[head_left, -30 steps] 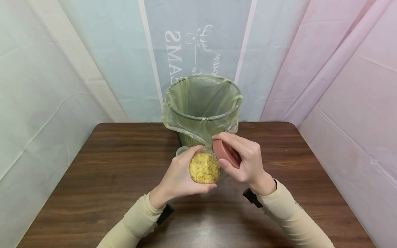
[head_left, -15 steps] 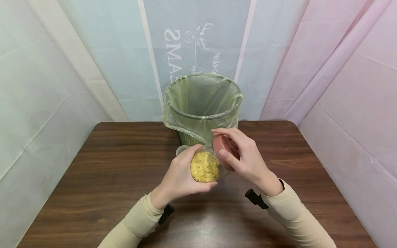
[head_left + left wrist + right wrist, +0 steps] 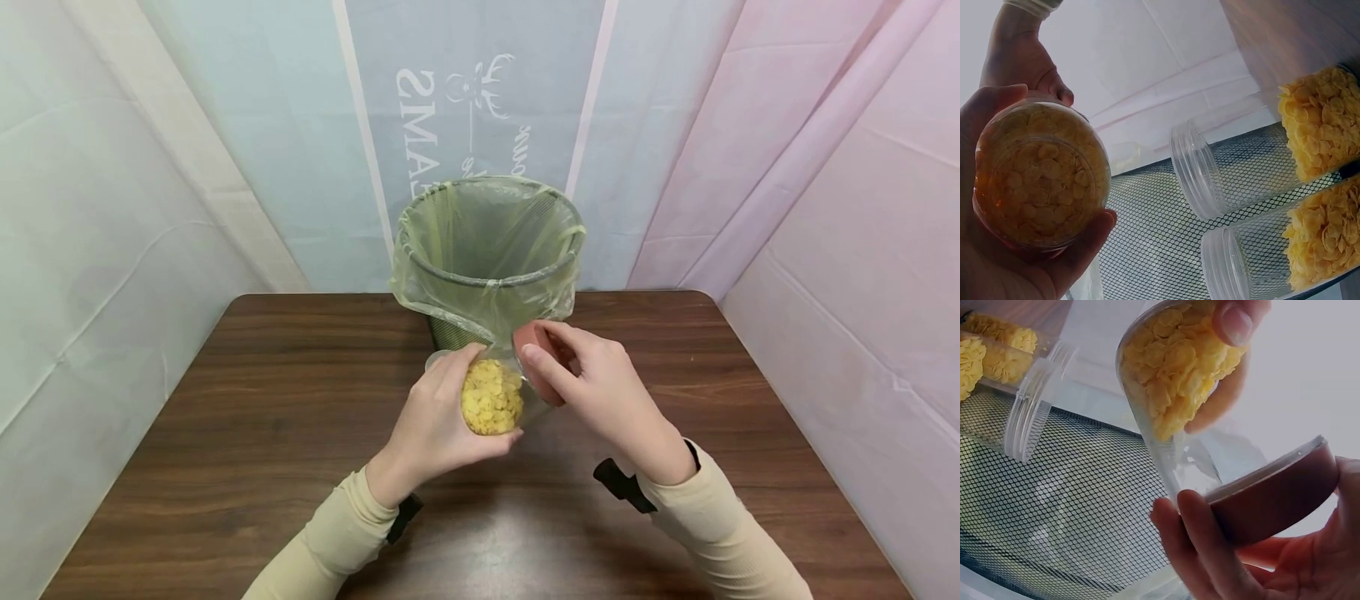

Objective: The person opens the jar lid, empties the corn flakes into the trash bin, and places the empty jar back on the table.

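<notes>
On the tabletop, head view: dark wood-grain tabletop (image 3: 300, 417), with a mesh bin (image 3: 452, 335) at its 12 o'clock edge; a pale-green liner (image 3: 517, 304) drapes over the bin's rim, and printed cloth (image 3: 495, 125) hangs beyond.
Flake jar, head view: the clear flake jar (image 3: 491, 400), part-filled with yellow flakes, is at 6 o'clock from the bin; a clear rim (image 3: 433, 358) shows at the jar's 10 o'clock, partly behind the left hand (image 3: 431, 421).
Left fingers, head view: reaching in from 8 o'clock, parted to the jar's width and gripping its side.
Right fingers, head view: the right hand (image 3: 603, 383), at 3 o'clock from the jar, holds a reddish-brown lid (image 3: 537, 380) between thumb and fingers, parted to span it.
Jar base, left wrist view: round, facing the camera at 9 o'clock, the right hand behind it at 10.
Neighbouring jars, left wrist view: two, an upper jar (image 3: 1322, 122) at 3 o'clock and a lower jar (image 3: 1329, 240) at 4, both part-filled with flakes, beside the mesh.
Lid, right wrist view: at 4 o'clock, gripped; the flake jar tilts at 12, its clear end toward the lid. Whether they touch, I cannot tell.
Mesh, right wrist view: at 8 o'clock, the neighbouring jars at 10.
</notes>
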Demonstrator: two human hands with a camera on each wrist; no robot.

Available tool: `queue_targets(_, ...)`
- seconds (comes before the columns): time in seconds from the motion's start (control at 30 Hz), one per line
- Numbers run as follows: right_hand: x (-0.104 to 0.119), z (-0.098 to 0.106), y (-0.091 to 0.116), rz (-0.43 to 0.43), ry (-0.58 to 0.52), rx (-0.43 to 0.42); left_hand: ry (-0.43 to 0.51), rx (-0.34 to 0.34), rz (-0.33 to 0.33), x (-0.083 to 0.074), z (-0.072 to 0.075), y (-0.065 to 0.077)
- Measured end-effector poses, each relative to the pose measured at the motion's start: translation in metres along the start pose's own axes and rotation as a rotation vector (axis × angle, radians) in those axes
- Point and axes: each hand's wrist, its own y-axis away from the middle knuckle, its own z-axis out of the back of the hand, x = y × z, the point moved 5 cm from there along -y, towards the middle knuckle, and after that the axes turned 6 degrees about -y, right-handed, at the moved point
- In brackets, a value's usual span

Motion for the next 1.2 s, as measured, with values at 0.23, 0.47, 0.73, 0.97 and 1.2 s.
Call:
queue_targets(0.23,0.0033,0.0010,0.0034,0.128,0.033,-0.081,-0.001,-0.015,-0.031,-0.0030,0.0019,-0.0014)
queue_targets(0.47,0.0053,0.0014,0.0069,0.280,0.043,-0.144,0.026,-0.002,-0.036,-0.0036,0.0043,-0.0004)
queue_targets(0.73,0.0065,0.0034,0.0094,0.409,0.015,-0.166,0.092,0.052,0.004,-0.0028,0.0061,0.0007)
queue_targets(0.97,0.0080,0.0036,0.0067,0.568,-0.056,-0.180,0.182,0.094,0.046,-0.0020,0.0074,0.0019)
queue_targets(1.2,0.0089,0.0035,0.0039,0.753,-0.167,-0.155,0.209,0.144,0.076,-0.0010,0.0061,0.0029)
